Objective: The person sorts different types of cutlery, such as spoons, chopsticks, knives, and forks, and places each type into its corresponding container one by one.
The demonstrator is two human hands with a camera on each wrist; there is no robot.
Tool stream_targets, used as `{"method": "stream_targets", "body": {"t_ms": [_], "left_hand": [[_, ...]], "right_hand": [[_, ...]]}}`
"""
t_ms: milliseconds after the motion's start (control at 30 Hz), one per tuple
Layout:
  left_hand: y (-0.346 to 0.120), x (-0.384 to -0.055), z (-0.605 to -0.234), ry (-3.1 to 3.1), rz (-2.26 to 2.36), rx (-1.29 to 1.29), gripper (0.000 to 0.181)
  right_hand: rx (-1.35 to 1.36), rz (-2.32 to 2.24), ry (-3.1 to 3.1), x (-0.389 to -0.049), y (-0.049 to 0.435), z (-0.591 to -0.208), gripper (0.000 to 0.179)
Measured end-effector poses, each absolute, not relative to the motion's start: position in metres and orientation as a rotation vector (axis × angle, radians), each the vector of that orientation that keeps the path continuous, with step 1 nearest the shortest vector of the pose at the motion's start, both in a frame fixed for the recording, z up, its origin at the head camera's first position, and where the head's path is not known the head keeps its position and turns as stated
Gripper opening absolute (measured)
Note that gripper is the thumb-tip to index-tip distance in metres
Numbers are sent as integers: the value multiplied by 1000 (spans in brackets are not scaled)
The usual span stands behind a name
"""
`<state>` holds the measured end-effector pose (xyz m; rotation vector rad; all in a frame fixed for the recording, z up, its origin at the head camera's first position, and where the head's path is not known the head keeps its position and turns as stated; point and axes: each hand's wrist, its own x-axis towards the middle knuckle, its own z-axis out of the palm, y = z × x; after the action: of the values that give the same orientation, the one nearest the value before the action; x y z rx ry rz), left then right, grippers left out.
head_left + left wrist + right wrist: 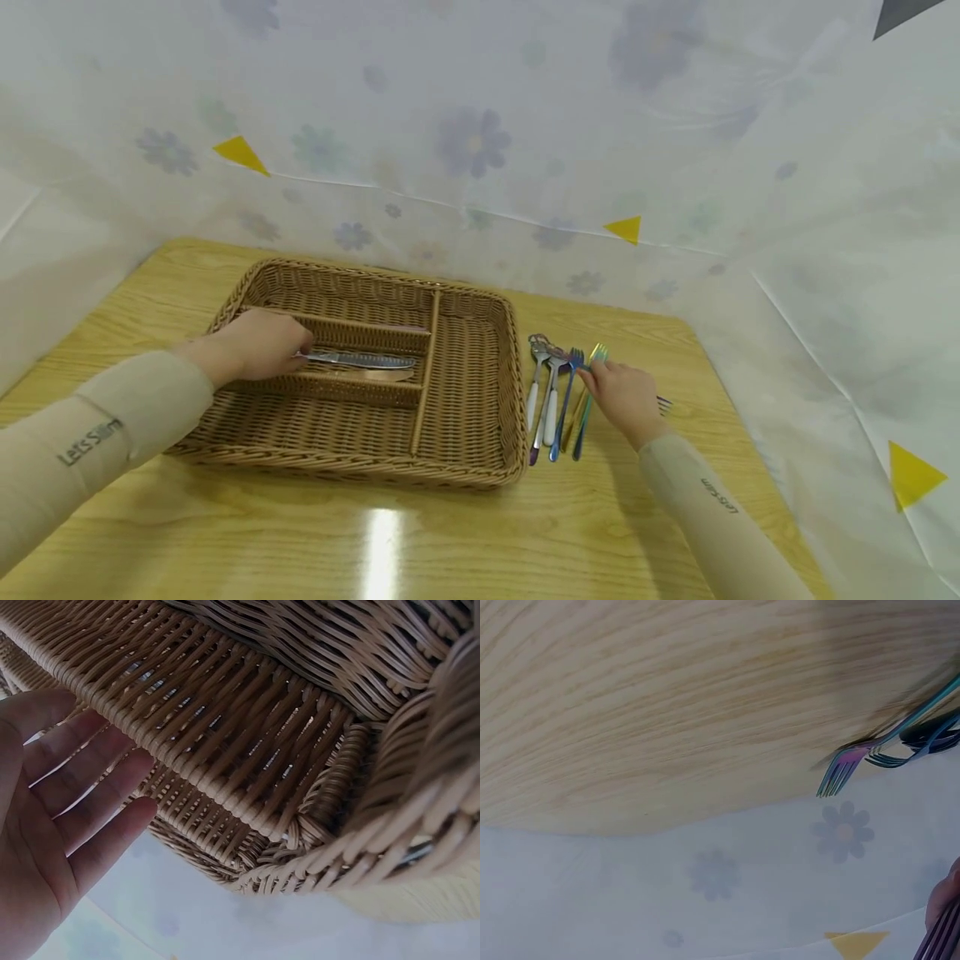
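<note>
My left hand [262,343] reaches into the middle compartment of the wicker basket [471,392], its fingertips at the handle end of a table knife [367,361]. In the left wrist view the fingers [105,802] are extended and spread beside the woven divider [172,727]; the knife is hidden there. A second knife [382,376] lies along the same compartment. To the right of the basket, my right hand [624,398] grips a fork [663,406] whose tines stick out past the hand's right side. Those dark tines also show in the right wrist view.
Beside the basket's right wall lie several spoons [551,400], a blue fork [566,404] and iridescent forks [847,761]. All stand on a wooden table [285,533]. A pale flowered sheet [450,100] hangs behind and at the sides.
</note>
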<state>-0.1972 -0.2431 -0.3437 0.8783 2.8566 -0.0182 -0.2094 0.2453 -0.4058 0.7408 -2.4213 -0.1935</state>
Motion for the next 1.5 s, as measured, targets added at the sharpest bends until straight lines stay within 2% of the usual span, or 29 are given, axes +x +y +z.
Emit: {"method": "stream_targets", "body": {"t_ms": [333, 567, 667, 800, 1100, 1500], "left_hand": [[-235, -195, -342, 2842, -13, 922, 9], [-230, -194, -344, 2853, 5, 923, 8], [-226, -192, -342, 2874, 23, 949, 8], [-217, -190, -341, 2923, 29, 1019, 8], [-191, -185, -341, 2983, -12, 1196, 25], [-159, -182, -346, 2985, 44, 1281, 50]], "right_hand": [[882, -136, -2402, -208, 219, -394, 54], [962, -173, -2474, -205, 200, -386, 60], [1003, -167, -2474, -203, 192, -383, 56], [1044, -208, -2458, -201, 178, -379, 42], [1081, -279, -2603, -195, 137, -370, 35], [1140, -327, -2737, -188, 86, -360, 32]]}}
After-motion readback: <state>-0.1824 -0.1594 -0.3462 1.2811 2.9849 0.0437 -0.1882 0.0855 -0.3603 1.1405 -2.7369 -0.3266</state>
